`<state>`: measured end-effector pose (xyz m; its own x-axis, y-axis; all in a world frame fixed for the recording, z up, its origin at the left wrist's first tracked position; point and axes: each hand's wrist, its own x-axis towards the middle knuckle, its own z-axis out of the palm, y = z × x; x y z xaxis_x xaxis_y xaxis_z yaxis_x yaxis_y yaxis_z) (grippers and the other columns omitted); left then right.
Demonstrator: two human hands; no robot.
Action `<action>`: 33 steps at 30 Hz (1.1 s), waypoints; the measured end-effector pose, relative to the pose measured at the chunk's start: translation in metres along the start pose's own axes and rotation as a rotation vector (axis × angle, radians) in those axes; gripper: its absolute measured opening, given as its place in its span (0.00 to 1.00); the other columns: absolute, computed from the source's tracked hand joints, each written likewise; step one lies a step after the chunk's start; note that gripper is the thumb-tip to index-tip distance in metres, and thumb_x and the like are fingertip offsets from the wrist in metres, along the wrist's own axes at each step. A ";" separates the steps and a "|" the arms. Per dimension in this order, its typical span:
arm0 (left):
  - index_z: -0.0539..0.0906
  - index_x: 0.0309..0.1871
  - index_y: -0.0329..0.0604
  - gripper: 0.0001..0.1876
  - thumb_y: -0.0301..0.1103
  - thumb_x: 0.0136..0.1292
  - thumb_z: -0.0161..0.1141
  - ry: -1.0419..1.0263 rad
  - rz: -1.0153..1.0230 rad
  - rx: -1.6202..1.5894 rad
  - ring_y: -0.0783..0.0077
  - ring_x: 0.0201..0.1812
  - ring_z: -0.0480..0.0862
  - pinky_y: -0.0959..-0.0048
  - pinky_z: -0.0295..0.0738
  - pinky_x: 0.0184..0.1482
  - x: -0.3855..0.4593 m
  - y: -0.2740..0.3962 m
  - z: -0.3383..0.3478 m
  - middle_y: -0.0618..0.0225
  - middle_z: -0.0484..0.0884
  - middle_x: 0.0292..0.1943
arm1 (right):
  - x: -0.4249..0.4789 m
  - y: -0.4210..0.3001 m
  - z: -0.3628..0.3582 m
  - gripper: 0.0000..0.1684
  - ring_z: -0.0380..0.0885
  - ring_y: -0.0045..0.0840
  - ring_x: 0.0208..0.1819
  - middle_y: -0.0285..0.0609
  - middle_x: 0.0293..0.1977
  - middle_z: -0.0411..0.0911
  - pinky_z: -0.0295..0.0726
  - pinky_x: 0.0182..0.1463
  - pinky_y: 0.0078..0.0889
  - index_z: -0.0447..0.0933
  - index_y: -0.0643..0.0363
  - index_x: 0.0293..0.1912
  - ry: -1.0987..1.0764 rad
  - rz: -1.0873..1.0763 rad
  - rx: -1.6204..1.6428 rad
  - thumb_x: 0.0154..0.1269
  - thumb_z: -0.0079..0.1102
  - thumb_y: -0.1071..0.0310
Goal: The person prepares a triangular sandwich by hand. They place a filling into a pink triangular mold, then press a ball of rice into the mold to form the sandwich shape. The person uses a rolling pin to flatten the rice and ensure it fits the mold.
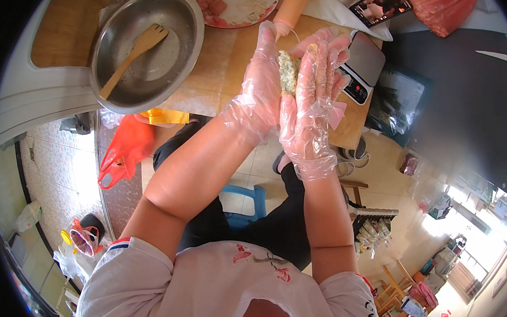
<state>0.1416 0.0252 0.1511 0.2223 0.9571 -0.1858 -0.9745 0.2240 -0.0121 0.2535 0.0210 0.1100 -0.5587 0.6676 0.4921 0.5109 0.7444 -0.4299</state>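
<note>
A clump of white rice [288,74] with greenish flecks is pressed between my two palms above the wooden table. My left hand [261,85], in a clear plastic glove, supports it from the left with the thumb side up. Against its other side lies my right hand [314,92], also gloved, with the fingers stretched forward. The gloves hide part of the clump. Just beyond my fingers, an orange squeeze bottle [293,5] lies on its side. To the right of my right hand sits a digital kitchen scale [362,66], partly covered by my fingertips.
A steel basin [194,64] holding a wooden fork-ended spatula [131,59] stands at the left table edge. A floral plate [252,6] with pink pieces of food is at the back. A phone [380,6] and a red plastic bag [443,12] lie at the back right.
</note>
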 end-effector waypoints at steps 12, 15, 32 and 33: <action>0.67 0.74 0.41 0.50 0.78 0.68 0.29 -0.053 -0.159 -0.089 0.54 0.69 0.71 0.56 0.64 0.72 0.004 0.003 -0.002 0.57 0.69 0.72 | 0.014 -0.014 -0.021 0.36 0.39 0.46 0.81 0.52 0.79 0.46 0.31 0.79 0.58 0.50 0.60 0.78 0.071 0.264 0.328 0.81 0.33 0.50; 0.65 0.75 0.41 0.50 0.78 0.68 0.31 0.083 -0.259 -0.031 0.54 0.71 0.71 0.57 0.64 0.73 -0.003 -0.002 0.011 0.57 0.67 0.74 | 0.030 -0.015 -0.039 0.35 0.43 0.42 0.81 0.52 0.78 0.52 0.32 0.79 0.60 0.58 0.59 0.75 0.046 0.402 0.036 0.81 0.31 0.47; 0.62 0.76 0.40 0.41 0.67 0.75 0.36 0.097 -0.108 0.035 0.58 0.70 0.72 0.63 0.64 0.73 0.002 -0.021 -0.012 0.54 0.71 0.71 | 0.026 0.003 -0.013 0.33 0.46 0.45 0.80 0.48 0.78 0.53 0.27 0.76 0.69 0.62 0.51 0.75 0.057 0.219 -0.111 0.74 0.51 0.60; 0.63 0.76 0.42 0.41 0.67 0.75 0.35 0.126 -0.112 0.058 0.58 0.70 0.71 0.63 0.64 0.73 0.002 -0.021 -0.011 0.55 0.71 0.71 | 0.028 0.004 -0.014 0.31 0.47 0.45 0.80 0.48 0.78 0.54 0.29 0.77 0.65 0.63 0.52 0.74 0.063 0.218 -0.098 0.76 0.48 0.58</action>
<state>0.1621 0.0204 0.1402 0.3207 0.8957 -0.3079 -0.9396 0.3419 0.0159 0.2490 0.0423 0.1328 -0.3881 0.8082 0.4429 0.6779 0.5759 -0.4570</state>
